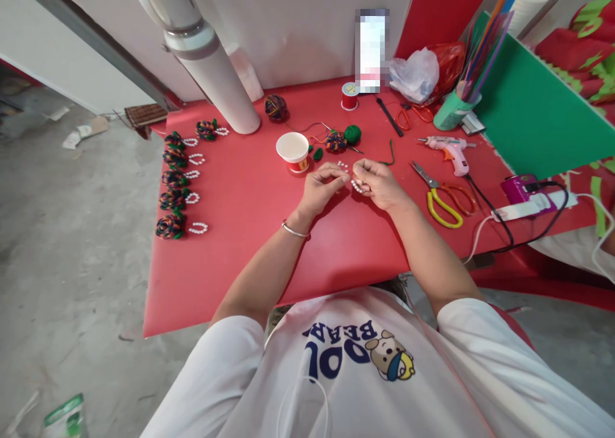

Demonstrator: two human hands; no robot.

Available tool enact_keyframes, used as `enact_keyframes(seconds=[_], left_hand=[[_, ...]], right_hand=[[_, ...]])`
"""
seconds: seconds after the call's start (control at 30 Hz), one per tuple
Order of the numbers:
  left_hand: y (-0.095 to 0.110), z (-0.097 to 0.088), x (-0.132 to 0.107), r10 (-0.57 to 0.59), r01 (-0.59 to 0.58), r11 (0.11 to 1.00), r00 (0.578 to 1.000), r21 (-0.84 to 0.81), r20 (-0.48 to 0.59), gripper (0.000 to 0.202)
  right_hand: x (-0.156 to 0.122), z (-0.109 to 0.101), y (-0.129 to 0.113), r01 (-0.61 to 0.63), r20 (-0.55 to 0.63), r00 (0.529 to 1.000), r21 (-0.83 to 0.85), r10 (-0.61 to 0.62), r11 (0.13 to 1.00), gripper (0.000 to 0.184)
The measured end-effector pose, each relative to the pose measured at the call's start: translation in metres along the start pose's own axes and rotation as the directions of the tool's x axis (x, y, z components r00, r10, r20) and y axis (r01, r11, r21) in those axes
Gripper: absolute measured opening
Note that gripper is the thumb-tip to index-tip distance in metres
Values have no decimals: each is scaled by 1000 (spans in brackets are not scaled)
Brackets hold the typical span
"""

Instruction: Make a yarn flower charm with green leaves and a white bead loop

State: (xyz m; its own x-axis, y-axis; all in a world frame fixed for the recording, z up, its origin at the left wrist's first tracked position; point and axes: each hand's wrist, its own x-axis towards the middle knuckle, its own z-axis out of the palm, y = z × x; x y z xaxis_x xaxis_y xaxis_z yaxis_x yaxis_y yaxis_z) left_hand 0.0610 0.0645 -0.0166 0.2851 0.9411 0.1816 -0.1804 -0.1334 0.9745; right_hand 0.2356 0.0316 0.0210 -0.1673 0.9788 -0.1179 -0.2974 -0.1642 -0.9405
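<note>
Over the red table, my right hand (377,183) is closed in a pinch on a short string of white beads (357,186), which hangs below its fingers. My left hand (323,187) faces it with thumb and forefinger pressed together; whatever lies between those fingertips is too small to make out. Several loose white beads (342,164) lie on the table just beyond my hands. Behind them are a multicoloured crocheted piece (336,142), a green yarn ball (352,134) and a crochet hook (354,149). A paper cup (294,153) stands left of the beads.
Crocheted pieces with bead loops (171,225) line the left side of the red table (230,233). On the right lie scissors (439,194), a pink glue gun (450,153) and a power strip (533,205) with cables. A thick white pipe (216,73) rises at the back.
</note>
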Motion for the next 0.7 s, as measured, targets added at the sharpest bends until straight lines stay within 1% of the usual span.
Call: enact_keyframes(seconds=[0.03, 0.07, 0.1, 0.17, 0.2, 0.23, 0.27, 0.3, 0.37, 0.43, 0.5, 0.57, 0.7], left_hand=[[-2, -1, 1, 85, -79, 992, 995, 102, -58, 29], [-3, -2, 2, 159, -133, 971, 979, 198, -124, 25], [-4, -2, 2, 219, -160, 946, 956, 280, -195, 23], [-5, -3, 0, 300, -162, 906, 898, 392, -321, 21], [-4, -2, -2, 318, -155, 895, 879, 418, -355, 19], [-4, -1, -4, 316, -148, 896, 875, 419, -367, 19], [-3, 2, -7, 292, -141, 908, 888, 395, -356, 22], [-1, 5, -10, 246, -129, 931, 912, 341, -328, 26], [1, 14, -16, 120, -76, 981, 960, 176, -255, 34], [2, 21, -20, -4, 11, 999, 980, 35, -199, 43], [3, 24, -22, -109, 101, 993, 978, -54, -178, 49], [5, 24, -23, -188, 169, 979, 966, -114, -178, 52], [13, 18, -31, -271, 236, 947, 951, -217, -146, 55]], right_hand=[[1, -1, 1, 8, -15, 1000, -11, -8, 1000, 61], [1, -1, 1, 13, -28, 1000, -19, -13, 1000, 61], [1, -2, 1, 15, -40, 999, -24, -16, 1000, 60], [2, -3, 0, 18, -65, 998, -27, -19, 999, 59], [2, -3, 0, 20, -79, 997, -25, -22, 999, 59], [2, -3, 0, 24, -89, 996, -23, -26, 999, 60], [2, -2, 0, 27, -97, 995, -20, -29, 999, 61], [2, -1, 0, 30, -100, 995, -22, -32, 999, 61], [2, 1, 2, 34, -94, 995, -41, -37, 999, 61], [1, 4, 3, 29, -93, 995, -79, -36, 996, 57], [0, 7, 4, 20, -106, 994, -135, -34, 991, 50], [-1, 7, 4, 6, -118, 993, -191, -29, 982, 45], [-5, 10, 2, -10, -64, 998, -252, -6, 968, 41]])
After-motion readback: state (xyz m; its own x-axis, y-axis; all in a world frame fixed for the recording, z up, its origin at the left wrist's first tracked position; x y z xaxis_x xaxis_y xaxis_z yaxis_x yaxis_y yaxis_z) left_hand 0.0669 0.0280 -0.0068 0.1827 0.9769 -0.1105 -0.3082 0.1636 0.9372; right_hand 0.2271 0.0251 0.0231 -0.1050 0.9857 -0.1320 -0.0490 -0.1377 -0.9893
